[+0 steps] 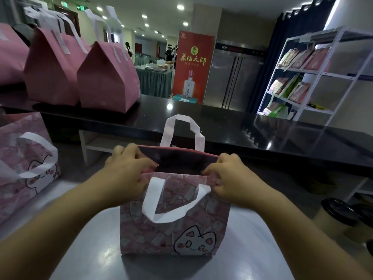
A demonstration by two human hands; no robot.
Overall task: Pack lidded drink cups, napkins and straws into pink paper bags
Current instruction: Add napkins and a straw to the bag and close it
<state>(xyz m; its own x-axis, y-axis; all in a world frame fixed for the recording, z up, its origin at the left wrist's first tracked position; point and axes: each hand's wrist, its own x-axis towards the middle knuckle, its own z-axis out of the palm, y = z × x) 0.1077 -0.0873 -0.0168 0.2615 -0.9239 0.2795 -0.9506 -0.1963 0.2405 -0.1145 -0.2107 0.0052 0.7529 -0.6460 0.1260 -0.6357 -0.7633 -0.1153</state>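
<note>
A pink paper bag [173, 229] with a white cat print and white handles stands upright on the steel worktop in front of me. My left hand [127, 168] grips the left side of its mouth and my right hand [230, 176] grips the right side, holding the mouth spread apart. The inside is dark, so I cannot tell what is in it. Lidded drink cups [339, 217] with black lids stand at the right edge. No napkins or straws show.
Another cat-print pink bag [28, 164] stands at the left. Closed pink bags [107, 81] sit on the black raised counter [222, 126] behind. A white shelf rack [314, 75] with packets stands at the right. People stand far back.
</note>
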